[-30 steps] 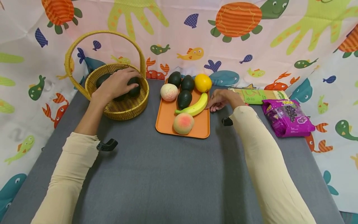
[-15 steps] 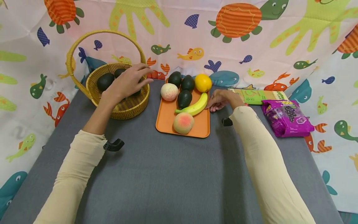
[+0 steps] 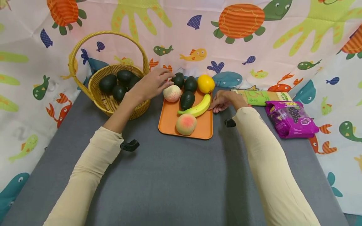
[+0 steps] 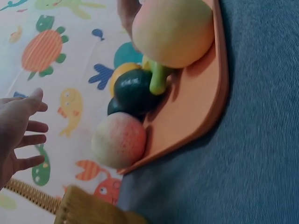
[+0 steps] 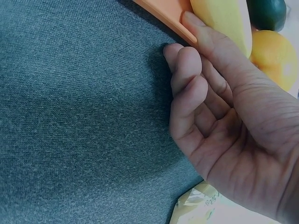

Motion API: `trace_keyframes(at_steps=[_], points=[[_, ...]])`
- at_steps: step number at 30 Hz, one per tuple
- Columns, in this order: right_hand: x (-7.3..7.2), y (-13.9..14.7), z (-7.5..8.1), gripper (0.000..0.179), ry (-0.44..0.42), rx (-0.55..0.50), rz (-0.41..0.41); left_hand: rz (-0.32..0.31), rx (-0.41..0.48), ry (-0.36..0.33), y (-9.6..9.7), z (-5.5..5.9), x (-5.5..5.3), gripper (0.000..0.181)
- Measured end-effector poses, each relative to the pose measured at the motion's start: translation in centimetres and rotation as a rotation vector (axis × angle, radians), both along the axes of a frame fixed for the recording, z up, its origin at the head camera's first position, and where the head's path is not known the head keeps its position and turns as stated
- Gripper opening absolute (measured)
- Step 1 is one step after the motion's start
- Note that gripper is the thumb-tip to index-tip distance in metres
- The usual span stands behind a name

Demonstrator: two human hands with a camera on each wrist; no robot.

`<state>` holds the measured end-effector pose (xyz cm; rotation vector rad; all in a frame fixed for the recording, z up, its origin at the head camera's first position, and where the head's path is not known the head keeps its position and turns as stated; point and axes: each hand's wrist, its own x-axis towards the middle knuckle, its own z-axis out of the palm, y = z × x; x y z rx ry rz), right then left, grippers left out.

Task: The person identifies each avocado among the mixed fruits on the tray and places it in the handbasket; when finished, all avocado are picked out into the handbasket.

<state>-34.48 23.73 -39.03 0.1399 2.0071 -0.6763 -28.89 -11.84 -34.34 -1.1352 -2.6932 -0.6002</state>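
Note:
My left hand (image 3: 154,83) hovers between the yellow wicker basket (image 3: 124,117) and the orange tray (image 3: 168,121), fingers spread and holding nothing, with its fingertips close to a pale pink-speckled peach (image 3: 172,94). Several dark avocados (image 3: 107,83) lie inside the basket. On the tray are three more avocados (image 3: 187,100), an orange (image 3: 205,83), a banana (image 3: 199,108) and a blushed peach (image 3: 186,124). At the tray's right edge, my right hand (image 5: 233,107) pinches the rim, its thumb lying over the top and the other fingers curled.
Right of the tray, a green and tan packet (image 3: 257,96) lies at the back beside a purple grape-printed bag (image 3: 291,119). Behind the grey table (image 3: 181,175) hangs a sea-animal printed cloth (image 3: 175,25). The basket's tall handle (image 3: 106,33) arches above it.
My left hand has let go of an avocado in the basket, risen out with nothing in it and moved right towards the tray. The right hand stays at the tray's edge.

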Motion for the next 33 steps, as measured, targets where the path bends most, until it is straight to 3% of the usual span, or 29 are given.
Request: trace_keyframes(at_steps=[7,14,21,29,33], points=[[0.2,-0.2,0.2,0.022,-0.028,-0.005,0.007,-0.156,-0.067,-0.101,2.2,-0.8,-0.6,0.046],[0.1,-0.2,0.3,0.023,-0.042,0.021,-0.001,-0.273,-0.159,-0.093,4.3,-1.8,-1.2,0.055],[-0.1,0.0,0.2,0.023,-0.012,0.002,0.006,-0.302,-0.264,-0.091,5.8,-2.9,-1.4,0.071],[-0.4,0.1,-0.3,0.023,-0.029,-0.002,0.002,-0.335,-0.314,-0.116,6.7,-4.5,-1.4,0.064],[-0.5,0.2,-0.4,0.023,-0.025,0.01,-0.003,-0.339,-0.271,-0.087,7.1,-5.5,-1.8,0.054]])
